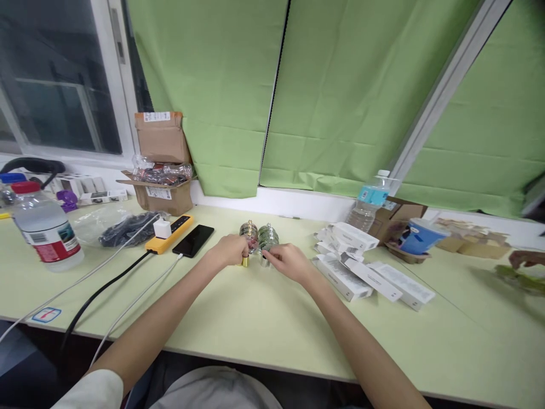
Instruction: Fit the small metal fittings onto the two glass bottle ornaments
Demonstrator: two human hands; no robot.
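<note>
Two small clear ribbed objects stand side by side at the middle of the table, one with gold-coloured trim and reddish bits inside (250, 234), the other greenish with silvery trim (268, 234). My left hand (232, 250) is closed at the front of the gold-trimmed one, its fingers on a small gold-coloured cylinder (246, 262). With thumb and fingers pinched together, my right hand (289, 261) is at a small silver-coloured cylinder (264, 262) in front of the other. My fingers partly hide both cylinders, and I cannot make out whether they are attached to the clear objects.
To the left lie a black phone (193, 241), a yellow power strip (170, 234) with cables and a large bottle (46, 227). White boxes (344, 275), a water bottle (370, 201) and a blue cup (419, 236) are right. Another person's hand (527, 259) shows far right.
</note>
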